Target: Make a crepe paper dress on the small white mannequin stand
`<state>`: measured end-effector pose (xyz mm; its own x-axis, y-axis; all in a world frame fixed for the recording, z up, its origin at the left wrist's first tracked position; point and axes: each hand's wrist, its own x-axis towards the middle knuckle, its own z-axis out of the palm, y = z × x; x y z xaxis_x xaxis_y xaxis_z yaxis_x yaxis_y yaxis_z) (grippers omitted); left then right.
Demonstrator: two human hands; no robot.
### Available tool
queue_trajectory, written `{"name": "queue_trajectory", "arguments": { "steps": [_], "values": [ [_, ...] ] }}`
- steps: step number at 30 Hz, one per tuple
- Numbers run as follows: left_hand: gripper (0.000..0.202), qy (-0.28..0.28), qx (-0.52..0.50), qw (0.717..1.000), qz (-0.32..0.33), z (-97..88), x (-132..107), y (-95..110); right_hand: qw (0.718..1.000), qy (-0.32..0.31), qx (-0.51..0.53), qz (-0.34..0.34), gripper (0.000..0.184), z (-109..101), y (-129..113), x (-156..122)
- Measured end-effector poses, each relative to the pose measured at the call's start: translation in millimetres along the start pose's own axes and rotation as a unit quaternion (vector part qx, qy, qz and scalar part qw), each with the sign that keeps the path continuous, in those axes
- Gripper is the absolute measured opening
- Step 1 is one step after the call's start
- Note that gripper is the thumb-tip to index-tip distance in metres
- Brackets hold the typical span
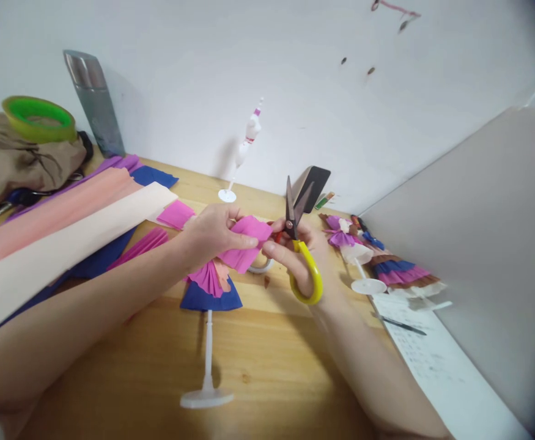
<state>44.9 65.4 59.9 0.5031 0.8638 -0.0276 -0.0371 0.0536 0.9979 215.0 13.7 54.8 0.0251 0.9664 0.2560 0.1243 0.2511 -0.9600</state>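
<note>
My left hand [212, 233] pinches a folded piece of pink crepe paper [244, 243] above the wooden table [267, 366]. My right hand [295, 256] grips scissors [300, 241] with yellow handles, blades pointing up and slightly apart, and its fingertips also touch the pink paper. Under my hands stands a doll on a white stand [206, 366], wearing a pink and blue paper skirt [210, 287].
Long rolls of cream, peach, purple and blue crepe paper [65, 232] lie at left. A bare white doll stand [244, 153] is near the wall. Dressed dolls [386, 263] lie at right beside a white sheet with a pen [405, 327]. A grey flask [95, 104], bag and green ring sit far left.
</note>
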Motion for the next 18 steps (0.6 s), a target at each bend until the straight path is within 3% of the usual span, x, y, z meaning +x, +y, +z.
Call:
{"name": "queue_trajectory", "arguments": {
  "steps": [4,8,10,13,18],
  "values": [
    [0.017,-0.061,-0.02,0.998,-0.021,6.4,0,-5,0.999,0.026,0.009,0.019,0.032,2,6,-4],
    [0.011,-0.109,-0.103,0.986,-0.072,9.7,-4,-2,0.999,0.018,0.033,0.033,0.032,-1,6,-6],
    [0.01,-0.106,-0.128,0.982,-0.094,9.3,-5,0,0.999,0.007,0.022,0.032,0.031,-3,4,-6],
    [0.008,-0.075,-0.115,0.987,-0.088,7.6,-3,-1,0.997,-0.058,-0.035,0.036,0.027,-11,-3,-5],
    [0.009,-0.019,-0.064,0.996,-0.065,6.7,-1,-3,0.963,-0.174,-0.204,-0.011,0.036,-42,-17,-2]
  ]
}}
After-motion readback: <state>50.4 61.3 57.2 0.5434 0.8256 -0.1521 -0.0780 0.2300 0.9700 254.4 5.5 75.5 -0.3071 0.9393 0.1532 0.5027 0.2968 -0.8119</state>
